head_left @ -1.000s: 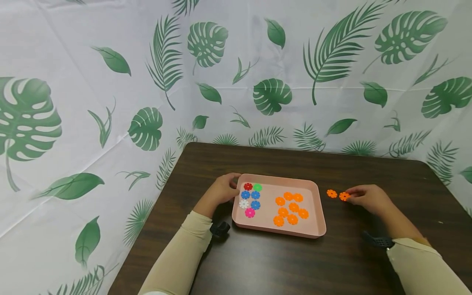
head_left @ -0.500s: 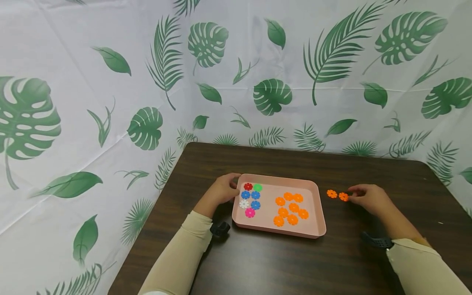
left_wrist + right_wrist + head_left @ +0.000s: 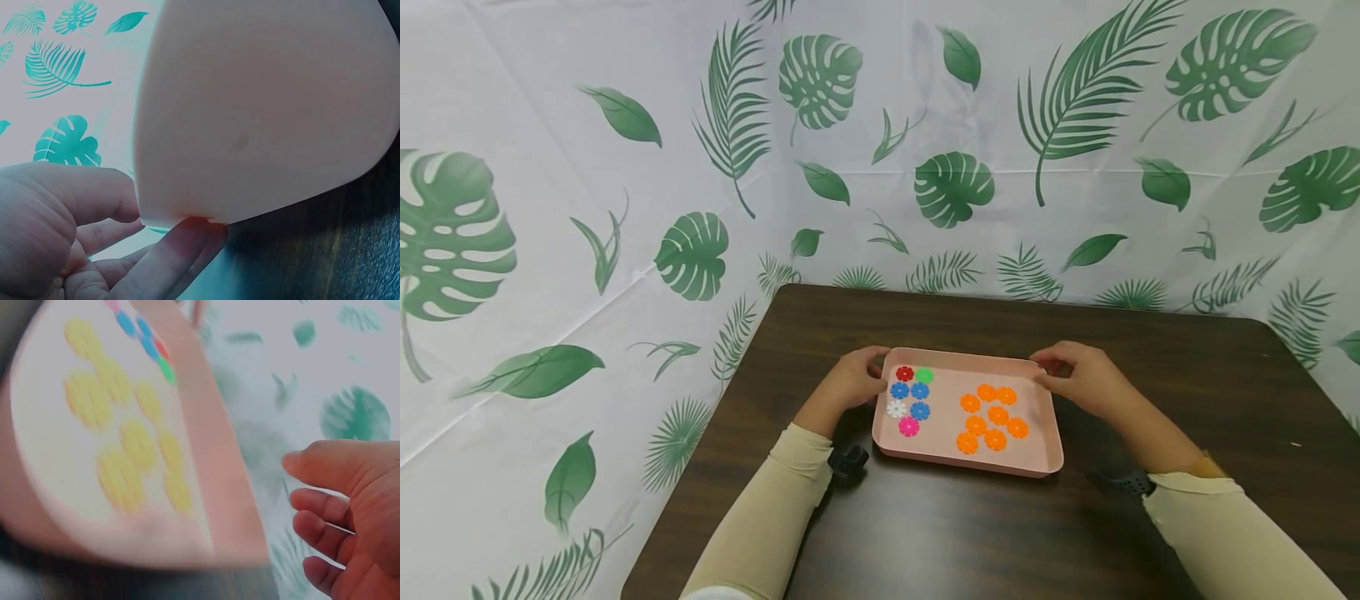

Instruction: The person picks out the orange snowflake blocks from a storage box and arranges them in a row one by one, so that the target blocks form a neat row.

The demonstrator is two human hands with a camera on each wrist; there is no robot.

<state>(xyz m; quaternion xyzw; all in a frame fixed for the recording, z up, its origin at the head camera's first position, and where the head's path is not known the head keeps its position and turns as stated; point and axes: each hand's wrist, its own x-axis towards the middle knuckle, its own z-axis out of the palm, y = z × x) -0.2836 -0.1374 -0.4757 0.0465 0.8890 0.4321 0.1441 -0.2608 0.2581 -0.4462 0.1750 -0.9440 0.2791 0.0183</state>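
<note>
A shallow pink tray rests on the dark table, with flower-shaped discs lying inside. Several orange discs are scattered over its right half. Along its left side are several blue discs, plus a red disc, a green disc, a white disc and a pink disc. My left hand pinches the tray's far left corner between thumb and fingers. Beside the far right corner is my right hand; in the right wrist view its loosely bent fingers hold nothing and look apart from the wall.
The dark wooden table extends around the tray. A white cloth printed with green leaves hangs behind it and at the left. Dark straps are worn on both wrists.
My right hand has left the two orange discs on the table and moved left to the tray's far right corner; those discs are now out of sight. The left hand stays put.
</note>
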